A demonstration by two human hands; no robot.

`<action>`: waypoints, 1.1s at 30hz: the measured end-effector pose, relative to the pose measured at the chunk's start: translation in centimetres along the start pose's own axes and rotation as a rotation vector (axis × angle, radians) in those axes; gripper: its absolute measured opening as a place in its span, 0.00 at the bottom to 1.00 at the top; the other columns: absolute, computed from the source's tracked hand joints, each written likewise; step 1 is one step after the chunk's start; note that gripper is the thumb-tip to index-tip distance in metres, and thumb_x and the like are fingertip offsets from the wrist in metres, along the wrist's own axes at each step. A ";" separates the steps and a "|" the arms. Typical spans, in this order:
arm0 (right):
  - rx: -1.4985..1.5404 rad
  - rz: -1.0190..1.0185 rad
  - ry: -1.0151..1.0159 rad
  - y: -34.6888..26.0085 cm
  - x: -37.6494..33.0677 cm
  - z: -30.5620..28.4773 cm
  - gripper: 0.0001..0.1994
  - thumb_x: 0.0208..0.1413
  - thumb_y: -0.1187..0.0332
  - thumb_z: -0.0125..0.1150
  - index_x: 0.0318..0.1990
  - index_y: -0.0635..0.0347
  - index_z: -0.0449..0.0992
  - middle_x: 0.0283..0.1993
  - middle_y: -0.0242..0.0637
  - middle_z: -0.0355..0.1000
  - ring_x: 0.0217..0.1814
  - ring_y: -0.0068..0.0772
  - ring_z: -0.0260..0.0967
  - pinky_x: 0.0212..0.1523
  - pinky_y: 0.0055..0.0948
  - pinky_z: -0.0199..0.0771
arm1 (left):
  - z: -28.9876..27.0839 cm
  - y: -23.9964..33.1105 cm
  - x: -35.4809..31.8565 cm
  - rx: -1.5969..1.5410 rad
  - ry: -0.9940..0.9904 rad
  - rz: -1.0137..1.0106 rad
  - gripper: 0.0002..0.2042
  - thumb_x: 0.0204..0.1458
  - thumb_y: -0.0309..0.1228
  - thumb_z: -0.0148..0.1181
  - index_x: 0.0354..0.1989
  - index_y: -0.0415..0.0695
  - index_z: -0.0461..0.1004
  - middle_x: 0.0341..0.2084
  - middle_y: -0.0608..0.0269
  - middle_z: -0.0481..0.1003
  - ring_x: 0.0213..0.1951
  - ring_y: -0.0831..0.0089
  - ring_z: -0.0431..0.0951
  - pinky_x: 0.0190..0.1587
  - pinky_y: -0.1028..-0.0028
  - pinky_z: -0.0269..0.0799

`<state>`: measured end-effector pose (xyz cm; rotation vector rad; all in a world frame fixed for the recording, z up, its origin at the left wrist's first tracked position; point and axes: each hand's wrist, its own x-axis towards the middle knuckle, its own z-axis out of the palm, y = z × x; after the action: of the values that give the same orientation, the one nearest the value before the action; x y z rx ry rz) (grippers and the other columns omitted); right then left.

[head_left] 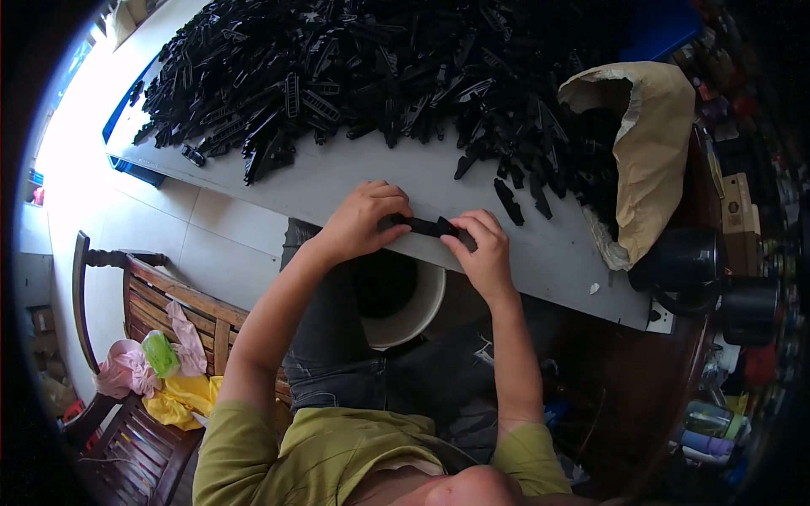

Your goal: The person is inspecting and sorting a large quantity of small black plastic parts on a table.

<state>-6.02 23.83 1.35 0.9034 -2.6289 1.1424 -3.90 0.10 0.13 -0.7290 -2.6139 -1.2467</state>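
Observation:
A small black plastic part (423, 227) is stretched between my two hands, just above the near edge of the grey tabletop (337, 173). Its left end is pinched by my left hand (368, 218), whose fingers partly cover it. At the other end, the thumb and fingers of my right hand (481, 244) close on it near a raised tip. Beyond my hands lies a large heap of similar black plastic parts (337, 67). A few loose black parts (508, 201) rest to the right of my right hand.
An open brown paper sack (658, 143) with black parts at its mouth lies at the right. Beside it are black containers (679, 257). Below the table edge, between my legs, stands a white bucket (434, 299). A wooden bench (181, 299) holding cloths is at the left.

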 end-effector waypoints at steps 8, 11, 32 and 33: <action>0.088 -0.059 -0.051 -0.3 0.7 0.9 0.12 0.38 0.77 0.71 0.32 0.67 0.77 0.35 0.41 0.74 0.40 0.41 0.70 0.40 0.33 0.71 | 0.3 0.1 0.2 -0.141 -0.008 0.017 0.08 0.42 0.23 0.65 0.32 0.38 0.74 0.35 0.58 0.75 0.41 0.55 0.75 0.47 0.61 0.69; 0.108 -0.091 0.015 0.1 0.4 1.7 0.12 0.37 0.76 0.72 0.33 0.67 0.78 0.35 0.41 0.74 0.41 0.40 0.70 0.41 0.33 0.71 | 0.5 0.0 -0.1 -0.082 0.014 -0.006 0.09 0.44 0.25 0.65 0.35 0.39 0.75 0.35 0.56 0.74 0.42 0.56 0.74 0.46 0.63 0.70; 0.146 0.385 0.156 2.4 0.7 -3.4 0.11 0.49 0.74 0.66 0.40 0.64 0.75 0.36 0.37 0.74 0.33 0.32 0.73 0.34 0.25 0.73 | 4.8 -0.6 6.4 0.358 0.191 -0.118 0.10 0.47 0.28 0.58 0.38 0.45 0.69 0.38 0.58 0.70 0.43 0.56 0.71 0.44 0.62 0.70; 0.148 0.393 0.157 2.7 -0.2 -3.2 0.11 0.49 0.74 0.66 0.40 0.64 0.75 0.36 0.37 0.74 0.33 0.32 0.73 0.34 0.25 0.73 | 4.1 -0.2 5.4 0.326 0.157 -0.030 0.10 0.48 0.27 0.58 0.39 0.44 0.69 0.38 0.58 0.70 0.43 0.56 0.71 0.44 0.62 0.70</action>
<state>-7.75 27.64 1.82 0.2998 -2.6877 1.4433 -8.45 5.10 -0.85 -0.5127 -2.6131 -0.8154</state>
